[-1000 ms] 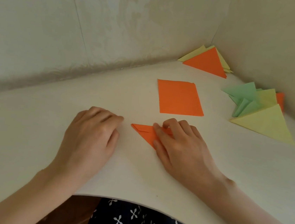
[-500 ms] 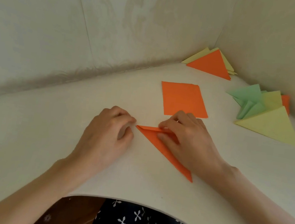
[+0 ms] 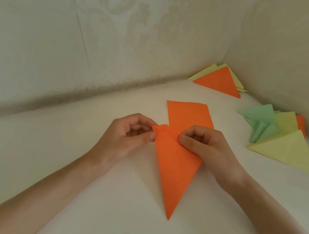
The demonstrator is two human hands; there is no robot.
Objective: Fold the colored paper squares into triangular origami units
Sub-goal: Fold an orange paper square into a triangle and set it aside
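orange folded triangle [image 3: 174, 169] centre frame over the surface [image 3: 50, 143], lifted or flat: can't tell, overlaps orange square [image 3: 188, 113] behind | long axis top-to-bottom, sharp tip points at bottom edge, wide end up | left grip [image 3: 128, 135] pinches upper-left corner | right grip [image 3: 209, 148] pinches upper-right edge

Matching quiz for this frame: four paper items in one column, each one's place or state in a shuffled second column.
1. long orange folded paper triangle
2. flat orange paper square
3. large pale yellow paper triangle
4. green folded paper pieces

A. bunched near the right wall
B. pinched by left hand and right hand
C. flat on the white table, behind the hands
D. lying flat, right of the right hand

Pairs: 1-B, 2-C, 3-D, 4-A
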